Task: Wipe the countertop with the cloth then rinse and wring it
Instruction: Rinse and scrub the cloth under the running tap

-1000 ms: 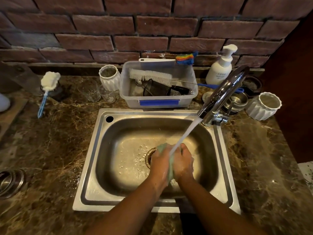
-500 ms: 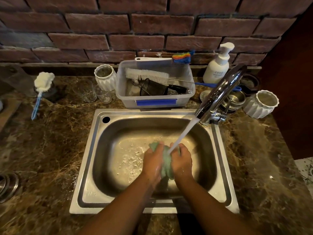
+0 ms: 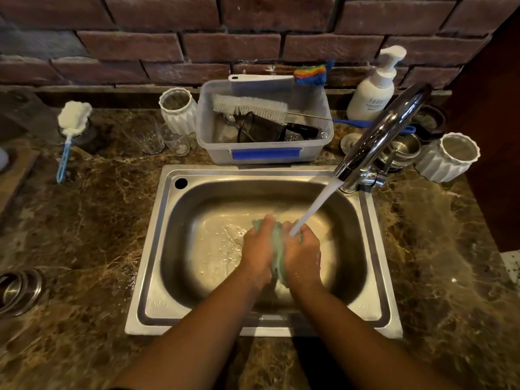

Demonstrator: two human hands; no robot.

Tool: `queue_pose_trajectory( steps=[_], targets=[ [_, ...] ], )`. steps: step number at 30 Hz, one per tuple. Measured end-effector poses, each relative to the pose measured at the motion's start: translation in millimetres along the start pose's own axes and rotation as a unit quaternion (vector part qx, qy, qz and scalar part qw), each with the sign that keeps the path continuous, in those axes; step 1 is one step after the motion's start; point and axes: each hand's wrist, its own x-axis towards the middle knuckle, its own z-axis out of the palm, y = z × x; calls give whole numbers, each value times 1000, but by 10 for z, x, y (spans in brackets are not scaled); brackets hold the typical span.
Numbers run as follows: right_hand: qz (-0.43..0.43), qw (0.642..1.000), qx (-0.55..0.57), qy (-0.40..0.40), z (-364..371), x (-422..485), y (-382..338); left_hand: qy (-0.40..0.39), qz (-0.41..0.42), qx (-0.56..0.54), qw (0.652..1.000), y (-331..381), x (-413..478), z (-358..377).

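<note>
A pale green cloth [image 3: 278, 249] is bunched between both hands over the middle of the steel sink [image 3: 157, 249]. My left hand [image 3: 257, 249] presses it from the left and my right hand [image 3: 305, 254] from the right, both closed on it. Water runs from the chrome faucet [image 3: 377, 139] in a slanted stream [image 3: 315, 206] and lands on the cloth by my right hand's fingers. The dark brown marble countertop [image 3: 84, 235] surrounds the sink. Most of the cloth is hidden by my hands.
Behind the sink stands a clear plastic tub [image 3: 264, 153] holding brushes. A soap pump bottle [image 3: 374, 88], white ribbed cups [image 3: 447, 159] [image 3: 178, 111], drinking glasses [image 3: 143, 133] and a sponge wand [image 3: 70, 128] line the brick wall. Metal lids [image 3: 17, 291] lie at the left edge.
My hands have rubbed the cloth under the stream and shifted slightly toward the back of the sink; the cloth stays gripped in both. The view has tilted a little.
</note>
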Motion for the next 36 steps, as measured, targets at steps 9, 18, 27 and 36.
queue_pose_trajectory(
  steps=[9, 18, 27, 36],
  targets=[
    [55, 998, -1, 3, -99, 189, -39, 2, -49, 26, 998, -159, -104, 118],
    [-13, 998, 41, 38, 44, -70, -116, -15, 18, 139, 990, 107, -46, 110],
    [47, 999, 5, 17, -63, 109, -54, -16, 37, 134, 990, -16, -31, -22],
    [86, 992, 96, -12, -57, 210, -74, -34, 78, 190, 978, -56, -62, 29]
  ],
)
